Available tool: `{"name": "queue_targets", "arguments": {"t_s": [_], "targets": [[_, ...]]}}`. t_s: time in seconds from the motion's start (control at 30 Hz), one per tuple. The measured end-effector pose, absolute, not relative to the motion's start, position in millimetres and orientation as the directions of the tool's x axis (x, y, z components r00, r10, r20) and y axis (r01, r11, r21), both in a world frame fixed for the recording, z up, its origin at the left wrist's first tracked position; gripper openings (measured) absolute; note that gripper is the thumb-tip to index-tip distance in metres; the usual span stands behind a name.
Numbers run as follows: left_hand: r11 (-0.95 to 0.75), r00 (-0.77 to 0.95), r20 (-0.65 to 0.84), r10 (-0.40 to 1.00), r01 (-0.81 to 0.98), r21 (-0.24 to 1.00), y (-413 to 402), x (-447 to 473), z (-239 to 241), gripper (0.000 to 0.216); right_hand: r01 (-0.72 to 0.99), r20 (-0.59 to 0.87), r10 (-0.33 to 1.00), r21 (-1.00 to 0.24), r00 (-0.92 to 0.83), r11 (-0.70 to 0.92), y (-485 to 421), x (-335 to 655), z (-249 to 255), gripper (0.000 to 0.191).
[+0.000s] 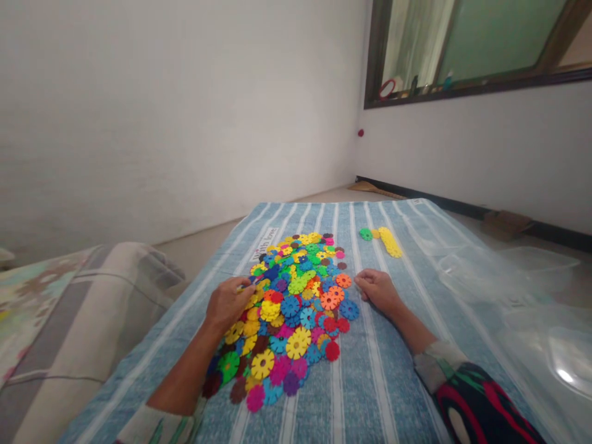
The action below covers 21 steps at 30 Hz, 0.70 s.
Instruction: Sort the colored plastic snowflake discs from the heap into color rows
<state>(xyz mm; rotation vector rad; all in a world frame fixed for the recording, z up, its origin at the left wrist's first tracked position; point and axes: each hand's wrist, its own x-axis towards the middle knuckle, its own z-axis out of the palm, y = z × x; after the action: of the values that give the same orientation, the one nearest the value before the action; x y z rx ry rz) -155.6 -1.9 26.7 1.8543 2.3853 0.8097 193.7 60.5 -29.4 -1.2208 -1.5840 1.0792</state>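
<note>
A heap of colourful plastic snowflake discs (pixel 296 308) with notched edges spreads across the middle of the striped cloth. At the heap's left edge, my left hand (pixel 230 301) is closed, thumb and fingers pinched against the discs; what is between the fingertips, if anything, is hidden. To the right of the heap, my right hand (pixel 378 290) rests closed above the cloth, near an orange disc (pixel 343 280), with nothing visible in its fingers. Farther back lies a joined row of yellow discs (pixel 390 242) with a green disc (pixel 365 234) at its left side.
The blue striped cloth (pixel 361 394) covers the table. Clear plastic containers (pixel 550 268) stand along the right side. On the left is a grey and white checked fabric (pixel 106 302). Behind are a white wall (pixel 185 111) and a dark-framed window (pixel 499 37).
</note>
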Motion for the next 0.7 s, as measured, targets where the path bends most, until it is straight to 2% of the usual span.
{"name": "queue_targets", "arguments": {"t_s": [0.17, 0.7], "targets": [[0.279, -0.441, 0.258, 0.859, 0.828, 0.486, -11.7, -170.8, 11.4, 0.032, 0.282, 0.151, 0.978, -0.941, -0.141, 0.186, 59.7, 193.8, -27.5, 0.021], [0.114, -0.42, 0.304, 0.855, 0.725, 0.679, -12.6, -157.5, -2.5, 0.039, 0.409, 0.161, 0.986, -0.898, -0.043, 0.165, 59.4, 190.5, -28.5, 0.022]]}}
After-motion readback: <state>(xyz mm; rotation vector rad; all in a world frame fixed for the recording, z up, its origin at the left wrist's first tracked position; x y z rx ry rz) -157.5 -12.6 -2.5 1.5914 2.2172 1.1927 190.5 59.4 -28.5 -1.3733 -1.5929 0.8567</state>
